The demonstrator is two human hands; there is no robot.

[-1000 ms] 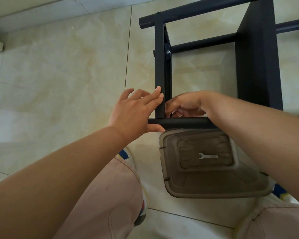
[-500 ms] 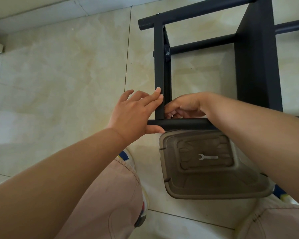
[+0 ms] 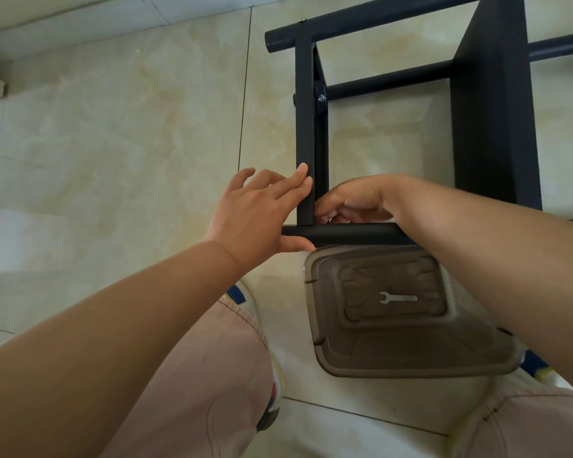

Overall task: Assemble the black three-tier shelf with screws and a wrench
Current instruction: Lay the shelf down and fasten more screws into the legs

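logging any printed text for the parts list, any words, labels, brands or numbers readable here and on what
None can be read.
Black shelf frame: no label or marking shows.
Brown plastic bin: only moulded ribs, no lettering.
Wrench in the bin: too small to tell if it bears a stamp.
Shoe: coloured patches, no legible brand.

Glossy beige marbled floor tiles (image 3: 113, 160) with thin dark grout lines; paler grey tiles (image 3: 80, 18) beyond them at upper left, softly daylit.

Bin (image 3: 407, 361) crowds shelf (image 3: 497, 127) (left floor (image 3: 113, 160) open).
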